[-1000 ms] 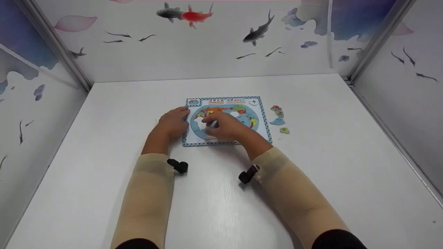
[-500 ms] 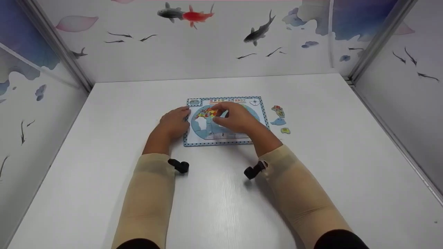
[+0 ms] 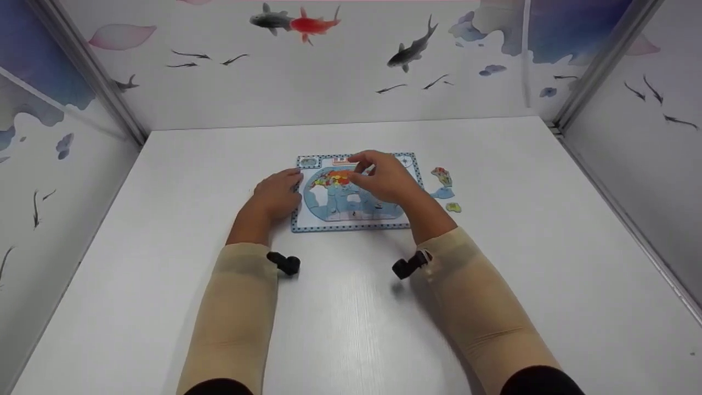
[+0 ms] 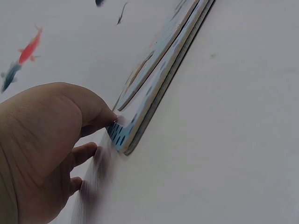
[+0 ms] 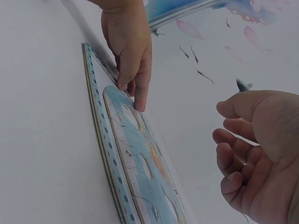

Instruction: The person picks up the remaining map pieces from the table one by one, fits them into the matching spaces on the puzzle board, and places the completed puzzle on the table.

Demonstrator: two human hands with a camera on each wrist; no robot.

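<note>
A world-map jigsaw puzzle board (image 3: 356, 225) with a blue dotted border lies on the table. White gaps show in its blue oval, one at the left and one near the middle. My left hand (image 3: 277, 195) rests at the board's left edge, its fingers fairly straight; in the left wrist view the thumb (image 4: 100, 112) touches the dotted corner. Over the upper right part of the map hovers my right hand (image 3: 383, 176), hiding that part. Its fingers (image 5: 231, 154) are loosely curled, apart from the board, and hold nothing in the right wrist view.
Right of the board lie loose puzzle pieces: a multicoloured one (image 3: 442, 176), a blue one (image 3: 445, 192) partly behind the right wrist, and a small yellow-green one (image 3: 453, 207). White panels with painted fish (image 3: 313, 24) enclose the white table (image 3: 351, 307).
My right hand has lifted away from the left-middle of the map and moved up and to the right, uncovering the white gaps. The left hand has stayed at the board's edge.
</note>
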